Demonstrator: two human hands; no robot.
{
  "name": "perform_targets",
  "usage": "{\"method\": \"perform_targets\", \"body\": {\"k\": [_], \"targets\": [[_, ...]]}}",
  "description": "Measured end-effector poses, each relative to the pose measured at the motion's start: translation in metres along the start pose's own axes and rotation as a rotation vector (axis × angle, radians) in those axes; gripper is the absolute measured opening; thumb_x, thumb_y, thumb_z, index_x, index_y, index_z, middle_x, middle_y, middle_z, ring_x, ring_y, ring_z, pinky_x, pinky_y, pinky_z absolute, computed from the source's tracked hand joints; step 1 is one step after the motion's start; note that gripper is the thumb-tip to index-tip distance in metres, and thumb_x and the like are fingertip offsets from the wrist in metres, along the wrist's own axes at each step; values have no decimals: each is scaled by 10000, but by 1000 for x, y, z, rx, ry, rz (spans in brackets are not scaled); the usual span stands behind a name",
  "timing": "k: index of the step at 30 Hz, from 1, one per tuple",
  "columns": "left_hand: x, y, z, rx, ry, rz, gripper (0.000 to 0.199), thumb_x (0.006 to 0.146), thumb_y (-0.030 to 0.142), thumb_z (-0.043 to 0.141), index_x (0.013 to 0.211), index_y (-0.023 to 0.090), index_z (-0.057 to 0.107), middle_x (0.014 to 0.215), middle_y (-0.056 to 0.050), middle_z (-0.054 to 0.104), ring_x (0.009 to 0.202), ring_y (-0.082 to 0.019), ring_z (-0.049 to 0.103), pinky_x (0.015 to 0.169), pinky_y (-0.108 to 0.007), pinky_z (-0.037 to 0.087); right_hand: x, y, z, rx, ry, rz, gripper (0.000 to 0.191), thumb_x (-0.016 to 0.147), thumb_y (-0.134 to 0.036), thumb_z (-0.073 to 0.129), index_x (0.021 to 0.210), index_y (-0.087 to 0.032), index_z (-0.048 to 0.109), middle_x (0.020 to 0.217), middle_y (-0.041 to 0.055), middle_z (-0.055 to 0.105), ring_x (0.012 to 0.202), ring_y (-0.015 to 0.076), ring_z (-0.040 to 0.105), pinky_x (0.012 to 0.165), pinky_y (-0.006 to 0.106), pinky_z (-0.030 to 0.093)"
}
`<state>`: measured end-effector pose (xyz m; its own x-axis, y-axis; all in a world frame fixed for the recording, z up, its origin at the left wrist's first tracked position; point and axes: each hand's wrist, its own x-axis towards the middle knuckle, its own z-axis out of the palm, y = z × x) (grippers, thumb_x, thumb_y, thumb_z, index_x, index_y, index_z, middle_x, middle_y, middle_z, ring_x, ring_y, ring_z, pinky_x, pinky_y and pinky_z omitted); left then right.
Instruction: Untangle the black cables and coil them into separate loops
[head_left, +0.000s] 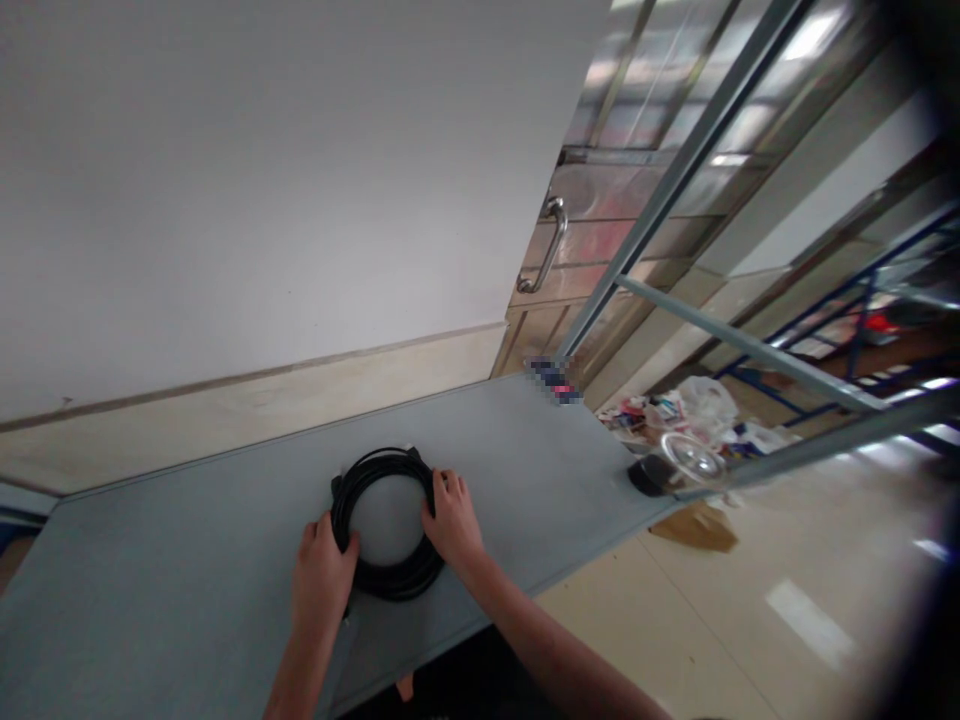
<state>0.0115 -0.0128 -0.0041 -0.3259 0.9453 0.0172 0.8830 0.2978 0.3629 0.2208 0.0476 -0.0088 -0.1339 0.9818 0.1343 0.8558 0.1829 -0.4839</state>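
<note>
Cable (399, 582), already coiled but not yet released, is pinched at nine o'clock by the left hand (322, 570), two by the right hand (456, 522).

I'm partly losing the coil (397, 582) under left hand (324, 572) and right hand (454, 522); right of it, pixelation is masking an object (555, 381).

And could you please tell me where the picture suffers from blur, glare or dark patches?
In the head view, glare streaks the floor; the right edge is dark and blurred; pixelation hides an item on the table; left hand, right hand and cable coil look comparatively clear.
</note>
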Motion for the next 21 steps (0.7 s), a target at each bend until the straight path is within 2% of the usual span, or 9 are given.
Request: {"method": "perform_targets", "body": {"k": [3,6,9,13,16,21], "targets": [[1,3,0,10,27,-3,364,899,287,492,1180,66,560,1012,-162,612,928,-274,631,815,-356,497,6,-2,11,51,31,-13,550,802,-109,513,1351,-119,512,1189,168,559,1098,293,497,998,423,421],[4,3,-1,25,74,-18,398,910,276,462,1218,38,543,1015,-176,604,930,-281,627,826,-368,498,17,-4,17,119,46,-42,578,818,-121,507,1395,-138,476,1216,161,564,1109,282,508,1008,431,418],[6,-1,0,8,127,-30,451,928,314,435,1269,32,521,1015,-182,604,957,-296,622,847,-391,500,29,-7,18,183,51,-68,581,860,-159,495,1437,-146,430,1239,154,576,1131,267,518,1014,422,420],[3,-12,5,-86,177,23,542,924,412,451,1345,73,484,1094,-188,599,1051,-318,600,910,-420,495,37,-7,14,211,15,-107,573,889,-198,498,1454,-166,415,1259,145,582,1165,257,523,1028,415,416],[-4,-18,8,-137,184,73,625,911,449,467,1416,85,412,1197,-203,580,1143,-330,561,976,-445,466,28,-2,10,191,-5,-155,590,913,-234,490,1487,-182,365,1339,150,532,1242,265,481,1067,442,381],[-21,-17,8,-181,131,115,728,889,495,510,1492,136,319,1402,-203,474,1282,-348,461,1049,-493,408,-14,9,2,144,-13,-175,732,938,-337,499,1562,-203,139,1529,163,319,1408,288,303,1115,488,322]]}}
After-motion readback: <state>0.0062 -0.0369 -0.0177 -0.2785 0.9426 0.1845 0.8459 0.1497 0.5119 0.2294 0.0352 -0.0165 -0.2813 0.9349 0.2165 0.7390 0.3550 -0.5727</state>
